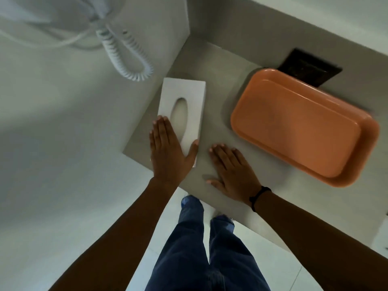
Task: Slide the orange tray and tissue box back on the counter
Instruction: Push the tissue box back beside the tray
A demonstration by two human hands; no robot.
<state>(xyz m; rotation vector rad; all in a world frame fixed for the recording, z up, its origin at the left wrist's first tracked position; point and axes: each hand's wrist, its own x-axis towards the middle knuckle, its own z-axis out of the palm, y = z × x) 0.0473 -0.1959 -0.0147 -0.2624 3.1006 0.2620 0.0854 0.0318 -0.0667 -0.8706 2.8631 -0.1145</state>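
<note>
A white tissue box (184,97) with an oval slot lies on the grey counter (218,85), close to the left wall. My left hand (168,150) rests flat on the box's near end, fingers over its top and thumb along its right edge. An empty orange tray (300,127) sits on the right of the counter, its far end against the back wall. My right hand (231,171) lies flat on the bare counter between box and tray, fingers spread, touching neither.
A dark square plate (310,68) lies behind the tray at the back wall. A white coiled cord (128,53) hangs on the left wall above the box. The counter's front edge runs just below my hands, with my legs and pale floor tiles beneath.
</note>
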